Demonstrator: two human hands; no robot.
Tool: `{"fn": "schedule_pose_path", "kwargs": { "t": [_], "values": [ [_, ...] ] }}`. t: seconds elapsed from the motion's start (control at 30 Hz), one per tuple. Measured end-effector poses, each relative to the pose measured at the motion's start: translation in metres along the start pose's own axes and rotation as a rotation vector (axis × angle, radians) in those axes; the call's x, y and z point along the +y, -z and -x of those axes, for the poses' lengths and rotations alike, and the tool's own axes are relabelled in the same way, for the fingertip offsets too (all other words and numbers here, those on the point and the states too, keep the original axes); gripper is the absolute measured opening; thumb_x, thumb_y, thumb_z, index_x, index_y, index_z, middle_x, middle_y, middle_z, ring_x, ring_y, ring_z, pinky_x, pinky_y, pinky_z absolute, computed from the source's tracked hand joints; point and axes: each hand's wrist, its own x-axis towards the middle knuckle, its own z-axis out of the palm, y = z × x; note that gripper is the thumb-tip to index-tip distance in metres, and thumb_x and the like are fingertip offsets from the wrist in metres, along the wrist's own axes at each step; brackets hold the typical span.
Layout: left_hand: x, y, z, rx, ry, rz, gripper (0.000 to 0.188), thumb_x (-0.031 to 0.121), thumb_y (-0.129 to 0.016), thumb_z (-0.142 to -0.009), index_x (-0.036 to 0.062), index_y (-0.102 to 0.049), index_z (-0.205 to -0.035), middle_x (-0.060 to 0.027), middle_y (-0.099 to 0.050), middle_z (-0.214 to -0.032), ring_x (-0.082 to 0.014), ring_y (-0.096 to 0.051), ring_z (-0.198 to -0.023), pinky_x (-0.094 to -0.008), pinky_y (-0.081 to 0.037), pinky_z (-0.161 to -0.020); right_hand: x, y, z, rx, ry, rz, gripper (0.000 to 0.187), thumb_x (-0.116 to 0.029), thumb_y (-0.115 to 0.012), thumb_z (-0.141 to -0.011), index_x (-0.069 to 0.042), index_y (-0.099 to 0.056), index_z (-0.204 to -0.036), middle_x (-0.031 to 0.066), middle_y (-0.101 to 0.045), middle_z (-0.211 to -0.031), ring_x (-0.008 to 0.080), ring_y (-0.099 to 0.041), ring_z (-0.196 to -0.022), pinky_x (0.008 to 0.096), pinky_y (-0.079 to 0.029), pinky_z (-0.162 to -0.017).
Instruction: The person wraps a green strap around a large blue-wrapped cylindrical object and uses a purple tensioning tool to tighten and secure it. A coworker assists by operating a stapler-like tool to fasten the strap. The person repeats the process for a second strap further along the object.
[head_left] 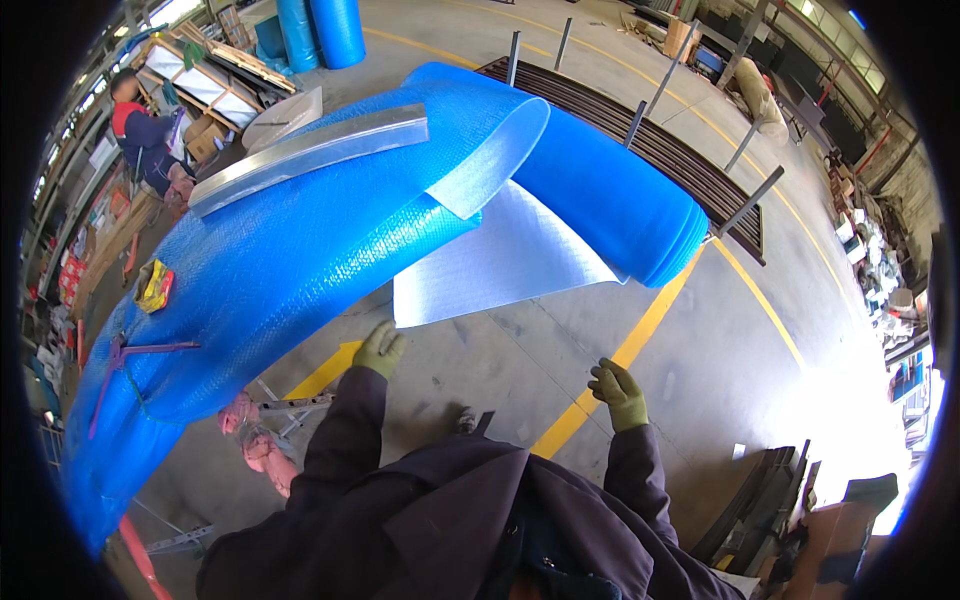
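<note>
A long sheet of blue bubble wrap [280, 250] lies draped over a work stand, with a thick blue roll [610, 200] at its far end. A white foam sheet [500, 265] hangs from under the folded wrap. My left hand [379, 349], in an olive glove, hangs just below the lower edge of the white sheet, fingers loosely curled, holding nothing. My right hand [618, 392], also gloved, hovers over the concrete floor with fingers half bent and empty. A long grey metal profile [310, 152] rests on top of the wrap.
A yellow tape roll [153, 286] and a purple-handled tool [130, 355] lie on the wrap at left. A dark metal rack with upright posts [690, 170] stands behind the roll. Another person [148, 140] works at far left. Yellow floor lines [640, 340] cross the concrete.
</note>
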Motion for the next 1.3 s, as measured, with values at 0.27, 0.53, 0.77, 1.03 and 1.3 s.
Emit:
{"fn": "schedule_pose_path", "kwargs": {
  "t": [0.27,0.53,0.77,1.03,1.3],
  "values": [
    [-0.001,0.087,-0.186,0.276,-0.071,0.623,0.048,0.034,-0.075,-0.113,-0.0001,-0.07,-0.146,-0.0101,-0.078,-0.123,-0.0169,-0.075,-0.106,-0.0345,-0.059,-0.1,-0.07,-0.106,-0.147,-0.208,0.025,-0.024,0.054,-0.032,-0.075,-0.115,0.0,-0.066,-0.157,0.0133,-0.079,-0.136,0.022,-0.078,-0.114,0.0366,-0.063,-0.099],
    [0.075,0.152,-0.229,0.491,0.125,0.708,0.06,0.049,-0.072,-0.114,0.0062,-0.066,-0.156,-0.0159,-0.077,-0.141,-0.026,-0.077,-0.117,-0.0413,-0.061,-0.103,-0.164,-0.234,-0.328,-0.523,0.168,-0.105,0.066,-0.042,-0.078,-0.113,-0.001,-0.062,-0.162,0.0178,-0.076,-0.145,0.028,-0.078,-0.123,0.0425,-0.064,-0.104],
    [0.068,0.189,-0.301,0.602,0.117,1.013,0.06,0.05,-0.074,-0.113,0.0099,-0.065,-0.157,-0.014,-0.076,-0.141,-0.0293,-0.076,-0.121,-0.0467,-0.061,-0.105,-0.275,-0.381,-0.458,-0.678,0.245,-0.05,0.077,-0.051,-0.078,-0.111,-0.002,-0.057,-0.166,0.0203,-0.07,-0.155,0.032,-0.075,-0.132,0.0448,-0.062,-0.11],
    [0.064,0.223,-0.361,0.403,0.229,1.292,0.084,0.065,-0.058,-0.115,0.0133,-0.036,-0.177,-0.0227,-0.051,-0.173,-0.0486,-0.059,-0.149,-0.0624,-0.053,-0.121,-0.27,-0.533,-0.549,-0.534,0.082,-0.096,0.078,-0.042,-0.083,-0.108,0.002,-0.054,-0.165,0.0116,-0.074,-0.142,0.0184,-0.072,-0.116,0.0344,-0.057,-0.096],
    [0.081,0.27,-0.423,0.334,0.431,1.388,0.117,0.081,-0.06,-0.107,-0.0004,-0.019,-0.181,-0.0334,-0.039,-0.179,-0.0497,-0.055,-0.156,-0.0619,-0.056,-0.121,-0.255,-0.575,-0.603,-0.812,-0.29,-0.298,0.064,-0.052,-0.052,-0.122,0.004,-0.067,-0.148,0.0177,-0.077,-0.145,0.0333,-0.074,-0.131,0.046,-0.057,-0.113]
  ]
}}
